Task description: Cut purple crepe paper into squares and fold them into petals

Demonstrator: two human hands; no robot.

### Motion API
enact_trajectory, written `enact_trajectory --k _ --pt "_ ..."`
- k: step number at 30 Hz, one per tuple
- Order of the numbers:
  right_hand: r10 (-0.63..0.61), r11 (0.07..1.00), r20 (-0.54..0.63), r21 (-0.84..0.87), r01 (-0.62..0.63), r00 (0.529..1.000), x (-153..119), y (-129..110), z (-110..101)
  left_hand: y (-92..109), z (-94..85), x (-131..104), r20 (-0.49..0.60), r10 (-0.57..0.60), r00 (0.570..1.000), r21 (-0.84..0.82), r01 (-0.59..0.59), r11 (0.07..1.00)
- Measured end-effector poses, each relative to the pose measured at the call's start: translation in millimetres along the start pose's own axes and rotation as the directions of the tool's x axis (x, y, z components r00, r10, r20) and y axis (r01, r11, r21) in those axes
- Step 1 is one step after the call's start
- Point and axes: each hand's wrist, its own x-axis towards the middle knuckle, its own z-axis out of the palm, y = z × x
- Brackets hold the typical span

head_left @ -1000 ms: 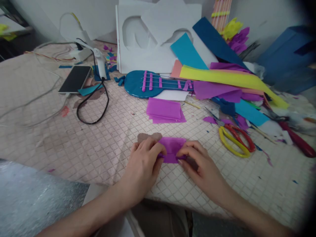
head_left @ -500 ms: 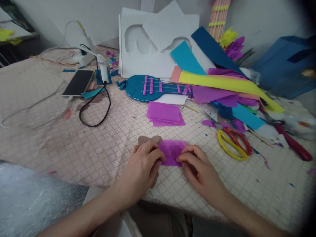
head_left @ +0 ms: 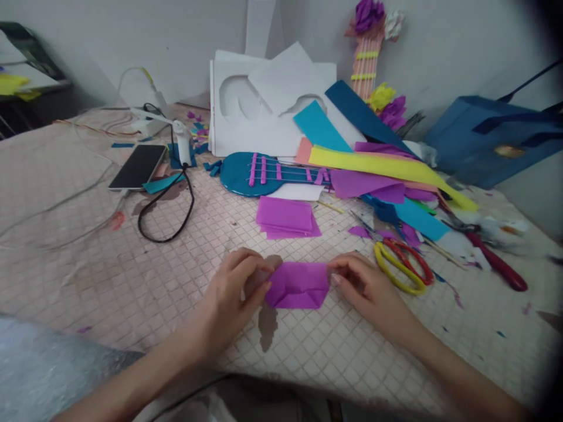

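Observation:
A small purple paper sheet (head_left: pixel 299 281) with a crease along its lower part lies in front of me at the near side of the table. My left hand (head_left: pixel 237 293) pinches its left edge between thumb and fingers. At the right edge, the closed fingertips of my right hand (head_left: pixel 363 287) hold the corner. Just beyond lies a stack of purple paper pieces (head_left: pixel 285 215). Behind that stack rests a blue guitar-shaped craft (head_left: pixel 250 174) with pink strips and strings.
Scissors (head_left: pixel 400 266) with yellow and red handles lie right of my right hand, near red-handled pliers (head_left: pixel 497 261). Coloured paper strips (head_left: pixel 378 164) pile up behind. A phone (head_left: pixel 138 167) and looped black cord (head_left: pixel 165 239) are on the left. White boards (head_left: pixel 272 135) lean at the back.
My hands have moved apart to the paper's two side edges, and more of the creased sheet shows. The camera view has tilted up slightly.

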Motion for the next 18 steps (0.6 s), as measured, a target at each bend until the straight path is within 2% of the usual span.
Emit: enact_trajectory --k 4,9,18 --pt "-0.015 1.000 0.046 -0.016 0.015 0.999 7 -2 -2 -9 -8.4 16 0.095 -0.019 0.995 0.048 0.015 0.999" --pt "-0.035 0.996 -0.038 -0.084 0.032 0.999 13 4 0 -8 -11.6 36 0.246 -0.054 0.968 0.066 0.039 0.997" --pt "-0.160 0.974 0.072 -0.149 0.170 0.984 18 -5 9 -6 -8.6 53 0.334 -0.065 0.940 0.071 0.043 0.997"
